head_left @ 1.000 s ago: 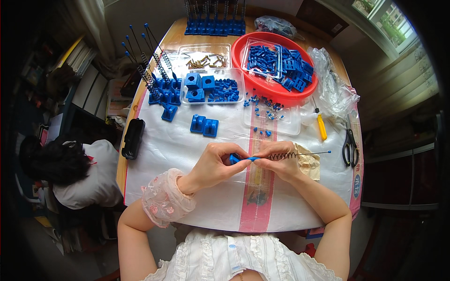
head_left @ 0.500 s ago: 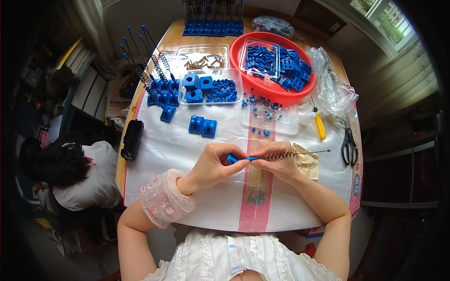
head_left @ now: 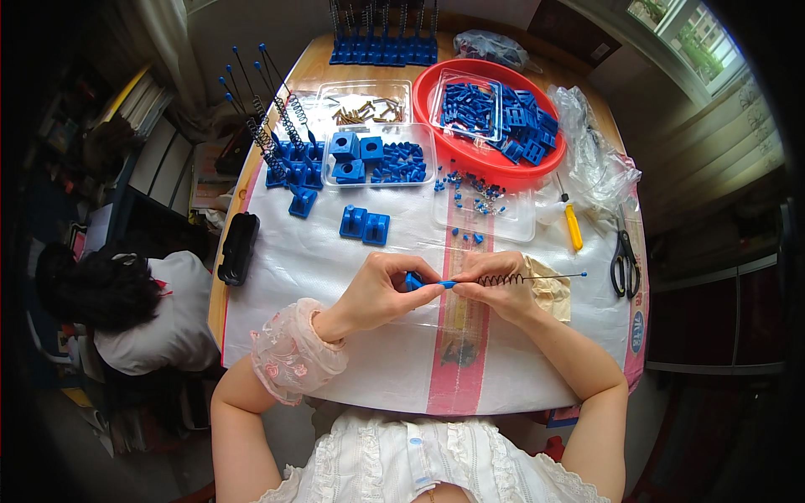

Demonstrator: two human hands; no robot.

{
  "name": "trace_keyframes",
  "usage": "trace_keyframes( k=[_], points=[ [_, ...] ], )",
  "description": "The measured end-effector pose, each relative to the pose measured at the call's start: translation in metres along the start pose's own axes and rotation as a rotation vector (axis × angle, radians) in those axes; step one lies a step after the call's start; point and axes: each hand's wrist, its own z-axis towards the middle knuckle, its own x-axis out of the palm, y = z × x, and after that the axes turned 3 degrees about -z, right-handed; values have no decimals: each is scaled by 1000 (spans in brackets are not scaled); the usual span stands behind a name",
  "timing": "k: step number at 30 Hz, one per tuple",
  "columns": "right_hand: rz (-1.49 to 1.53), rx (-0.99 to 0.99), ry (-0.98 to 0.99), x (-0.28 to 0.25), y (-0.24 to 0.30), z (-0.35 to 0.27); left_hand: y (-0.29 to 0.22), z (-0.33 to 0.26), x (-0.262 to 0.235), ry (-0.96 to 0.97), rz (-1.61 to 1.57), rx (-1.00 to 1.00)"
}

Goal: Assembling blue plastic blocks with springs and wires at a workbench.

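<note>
Left hand (head_left: pixel 377 293): grip pinching a small blue base block (head_left: pixel 414 282).
Right hand (head_left: pixel 503 289): grip holding a spring-wrapped rod (head_left: pixel 524 277).
Progress: several finished rod assemblies (head_left: pixel 281 142) standing; loose blue parts (head_left: pixel 495 113) left.

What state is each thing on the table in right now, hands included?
left hand: grip closed on small blue part
right hand: grip closed on rod with spring, held level
red basin: full of blue parts
yellow-handled screwdriver: lying loose
scissors: lying closed
two blue blocks: side by side, untouched
</note>
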Motion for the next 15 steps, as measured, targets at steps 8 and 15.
trace_keyframes(
  k=[8,15],
  points=[
    [26,36,0,0,6,0,2,1,1,-7,-17,15],
    [26,18,9,0,5,1,-4,0,-3,22,14,-3]
  ],
)
